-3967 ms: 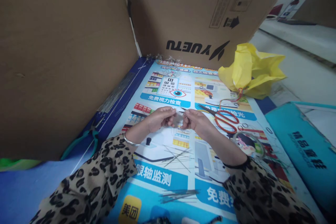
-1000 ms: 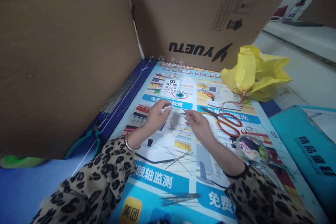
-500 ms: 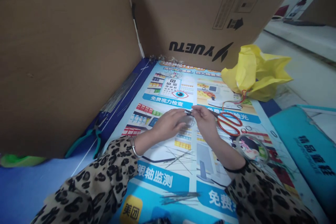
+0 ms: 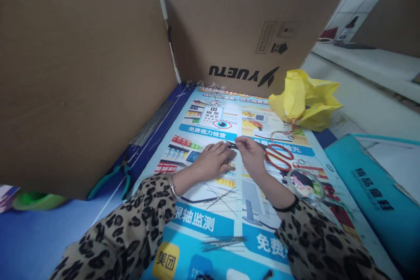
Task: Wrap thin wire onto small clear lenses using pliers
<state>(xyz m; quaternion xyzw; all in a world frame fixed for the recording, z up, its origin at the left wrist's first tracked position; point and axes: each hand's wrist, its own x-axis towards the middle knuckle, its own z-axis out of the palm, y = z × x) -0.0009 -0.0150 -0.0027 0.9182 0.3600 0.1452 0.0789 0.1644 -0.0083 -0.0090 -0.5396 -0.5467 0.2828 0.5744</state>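
Observation:
My left hand point(image 4: 213, 162) reaches palm down over the printed poster, fingers bent together and a silver bangle on the wrist. My right hand point(image 4: 251, 155) is closed in a pinch just to its right. A small dark pointed piece point(image 4: 232, 145) shows between the fingertips of both hands; whether it is held, or is the tip of the scissors, I cannot tell. The scissors point(image 4: 278, 157) lie with their orange-red handles right of my right hand, which covers their blades. Any thin wire in the fingers is too fine to make out.
Thin wires point(image 4: 223, 243) lie in a bundle nearer me. A roll of clear tape point(image 4: 305, 185), a yellow crumpled wrap point(image 4: 305, 98) and a teal box point(image 4: 370, 183) are at right. Teal-handled pliers point(image 4: 111, 179) lie left. Cardboard panels point(image 4: 243, 22) wall the back and left.
The view has shifted slightly. My left hand has turned flatter, palm down, its fingertips still close to my right hand. My right hand stays pinched beside the scissors.

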